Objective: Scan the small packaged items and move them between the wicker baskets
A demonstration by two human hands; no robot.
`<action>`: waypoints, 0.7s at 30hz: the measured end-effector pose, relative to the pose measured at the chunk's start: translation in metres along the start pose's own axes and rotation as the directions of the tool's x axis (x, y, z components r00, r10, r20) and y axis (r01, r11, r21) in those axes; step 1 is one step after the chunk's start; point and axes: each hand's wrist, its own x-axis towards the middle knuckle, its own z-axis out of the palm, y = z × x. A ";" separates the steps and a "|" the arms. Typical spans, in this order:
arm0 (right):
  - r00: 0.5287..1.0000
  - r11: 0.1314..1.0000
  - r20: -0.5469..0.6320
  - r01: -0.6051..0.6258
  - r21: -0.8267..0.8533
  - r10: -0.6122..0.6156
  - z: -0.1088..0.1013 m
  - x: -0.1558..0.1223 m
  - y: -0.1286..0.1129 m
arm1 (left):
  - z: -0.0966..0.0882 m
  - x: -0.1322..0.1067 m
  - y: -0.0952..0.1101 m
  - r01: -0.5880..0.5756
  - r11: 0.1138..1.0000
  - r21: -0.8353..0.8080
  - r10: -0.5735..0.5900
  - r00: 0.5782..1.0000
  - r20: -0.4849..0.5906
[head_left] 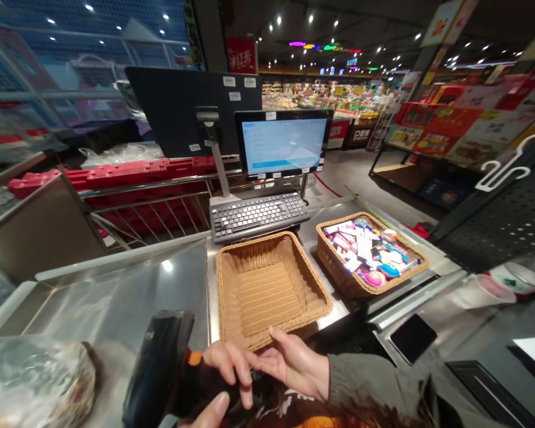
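My left hand (pixel 226 370) is closed around the dark handle of a black handheld barcode scanner (pixel 159 362), which has an orange trigger. The scanner's head tilts up over the metal counter. Palm up, my right hand (pixel 294 361) is open beside it, thumb apart and fingers stretched toward the left hand. Its thumb tip overlaps the front rim of an empty wicker basket (pixel 274 291); whether it touches the rim I cannot tell. Part of the scanner's handle is hidden by my fingers.
A keyboard (pixel 261 215) and lit monitor (pixel 288 144) stand behind the basket. Right of it, another wicker basket (pixel 341 279) holds small colourful packages. A phone (pixel 413 338) and paper cups (pixel 484 291) are at right. A clear plastic bag (pixel 35 380) lies at lower left.
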 end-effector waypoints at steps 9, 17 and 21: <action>0.892 0.832 -0.185 0.286 -0.475 -0.412 -0.091 -0.068 -0.066 | 0.062 0.041 0.007 -0.031 0.990 -0.140 0.053 0.986 0.159; 0.180 -0.325 0.361 0.200 -0.924 -0.915 -0.150 -0.101 -0.173 | 0.133 0.074 0.012 -0.184 0.974 -0.129 0.206 0.961 0.182; -0.030 -0.615 0.620 0.172 -0.770 -0.784 -0.118 -0.131 -0.231 | 0.157 0.088 0.010 -0.281 0.954 -0.103 0.296 0.937 0.183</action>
